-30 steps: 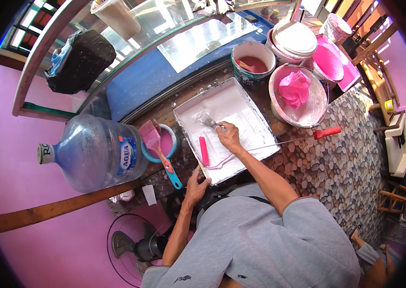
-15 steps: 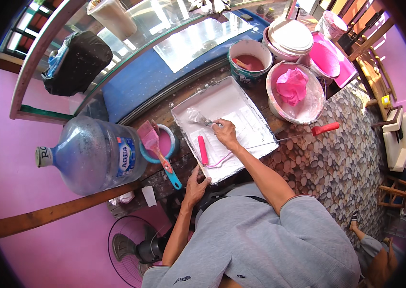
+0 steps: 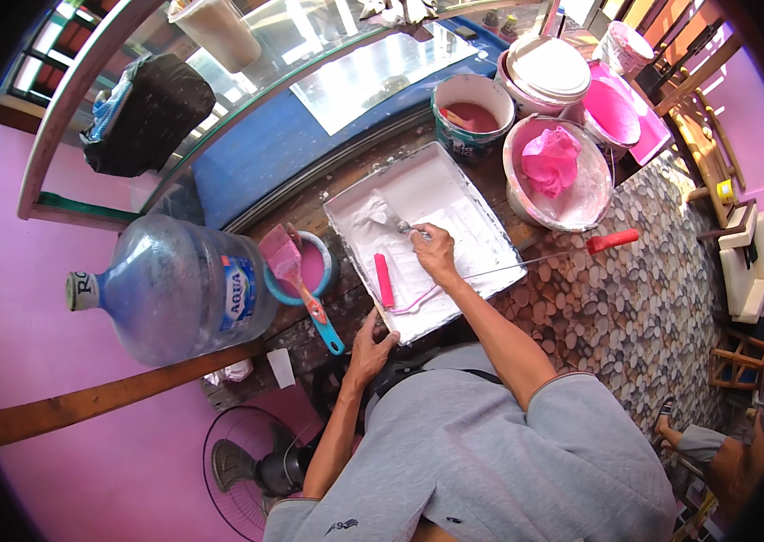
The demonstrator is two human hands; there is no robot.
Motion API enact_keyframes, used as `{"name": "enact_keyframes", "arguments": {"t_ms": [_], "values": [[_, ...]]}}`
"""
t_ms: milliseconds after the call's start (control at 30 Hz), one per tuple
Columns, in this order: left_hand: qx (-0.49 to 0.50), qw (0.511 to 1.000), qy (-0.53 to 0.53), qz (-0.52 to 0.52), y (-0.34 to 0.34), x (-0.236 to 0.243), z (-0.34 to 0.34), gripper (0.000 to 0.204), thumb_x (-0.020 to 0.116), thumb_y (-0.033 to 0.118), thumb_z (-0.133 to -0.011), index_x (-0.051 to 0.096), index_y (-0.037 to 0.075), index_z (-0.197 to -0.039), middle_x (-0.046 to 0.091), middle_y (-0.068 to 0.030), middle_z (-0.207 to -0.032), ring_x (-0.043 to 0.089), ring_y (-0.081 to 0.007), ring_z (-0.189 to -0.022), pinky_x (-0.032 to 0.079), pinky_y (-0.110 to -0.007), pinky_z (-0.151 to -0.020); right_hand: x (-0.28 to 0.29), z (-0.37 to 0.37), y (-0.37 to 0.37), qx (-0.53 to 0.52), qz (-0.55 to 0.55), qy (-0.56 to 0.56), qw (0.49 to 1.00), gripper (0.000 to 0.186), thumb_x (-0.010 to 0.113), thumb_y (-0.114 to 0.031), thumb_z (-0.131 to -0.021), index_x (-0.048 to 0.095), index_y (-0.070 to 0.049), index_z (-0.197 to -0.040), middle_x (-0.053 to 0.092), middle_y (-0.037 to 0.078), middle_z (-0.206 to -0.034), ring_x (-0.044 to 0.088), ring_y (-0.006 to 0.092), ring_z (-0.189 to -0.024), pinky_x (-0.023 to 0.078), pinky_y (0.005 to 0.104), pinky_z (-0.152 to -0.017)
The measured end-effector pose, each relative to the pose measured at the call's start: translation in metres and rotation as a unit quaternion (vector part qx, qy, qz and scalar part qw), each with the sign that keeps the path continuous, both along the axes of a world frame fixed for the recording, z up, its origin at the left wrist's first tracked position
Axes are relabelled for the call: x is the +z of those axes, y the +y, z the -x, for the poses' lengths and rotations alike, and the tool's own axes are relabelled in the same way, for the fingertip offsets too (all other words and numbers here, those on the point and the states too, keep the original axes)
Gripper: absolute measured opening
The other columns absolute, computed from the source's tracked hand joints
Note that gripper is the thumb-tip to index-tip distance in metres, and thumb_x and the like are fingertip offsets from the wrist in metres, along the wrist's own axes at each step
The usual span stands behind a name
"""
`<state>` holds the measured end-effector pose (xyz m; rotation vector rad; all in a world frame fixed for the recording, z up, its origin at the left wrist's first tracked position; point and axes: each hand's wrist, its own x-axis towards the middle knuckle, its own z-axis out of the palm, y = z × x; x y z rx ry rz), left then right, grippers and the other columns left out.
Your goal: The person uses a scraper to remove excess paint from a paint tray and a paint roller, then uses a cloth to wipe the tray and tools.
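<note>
On the table in front of me lies a shallow paint tray, its inside coated with white paint. My right hand is closed around the handle of a paintbrush, whose pale, paint-coated head lies over the tray's floor. At the near left corner of the tray, my left hand grips its rim, thumb and fingers apart on either side of the corner. A small roller with a red sleeve rests in the tray. Its thin rod crosses the tray's right edge to a red handle beyond.
Left of the tray, a wide pink-stained brush lies across a small tub of pink paint. A large water jug lies on its side. Paint buckets and a tub holding pink plastic stand far right. Another person is lower right.
My right hand and the paintbrush have shifted slightly to the right in the tray. My left hand stays at the corner. The person at lower right has changed position.
</note>
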<state>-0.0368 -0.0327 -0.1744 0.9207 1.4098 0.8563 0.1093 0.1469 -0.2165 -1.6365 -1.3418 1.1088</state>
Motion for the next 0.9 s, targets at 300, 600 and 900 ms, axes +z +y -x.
{"name": "enact_keyframes", "arguments": {"t_ms": [300,600,900], "values": [[-0.016,0.999,-0.011,0.038,0.003,0.006,0.002,0.07,0.063,0.002,-0.083,0.031,0.003,-0.145,0.056,-0.0155,-0.127,0.057,-0.0239,-0.115,0.045,-0.034,-0.095,0.023,-0.04,-0.003,-0.027,-0.106,-0.166,0.98,0.026,0.059,-0.019,-0.083,0.066,0.0,-0.099,0.066,0.024,-0.08,0.066,0.0382,-0.075,0.051,0.0413,-0.069],[-0.03,0.999,0.024,0.015,0.003,0.007,0.003,0.07,0.064,0.004,-0.083,0.032,0.003,-0.145,0.056,-0.0151,-0.128,0.058,-0.0236,-0.113,0.046,-0.034,-0.094,0.007,-0.02,-0.018,-0.01,-0.014,-0.058,0.998,0.025,0.06,-0.021,-0.081,0.068,-0.001,-0.093,0.065,0.019,-0.071,0.065,0.029,-0.065,0.05,0.0365,-0.064],[0.0,0.999,0.024,0.042,-0.003,-0.013,0.006,0.066,0.066,0.012,-0.083,0.037,0.003,-0.141,0.06,-0.0184,-0.121,0.061,-0.0234,-0.109,0.047,-0.034,-0.091,0.043,-0.008,0.01,0.11,-0.09,-0.102,0.985,0.028,0.063,-0.023,-0.077,0.069,-0.002,-0.095,0.063,0.022,-0.068,0.065,0.033,-0.065,0.05,0.0382,-0.063]]}}
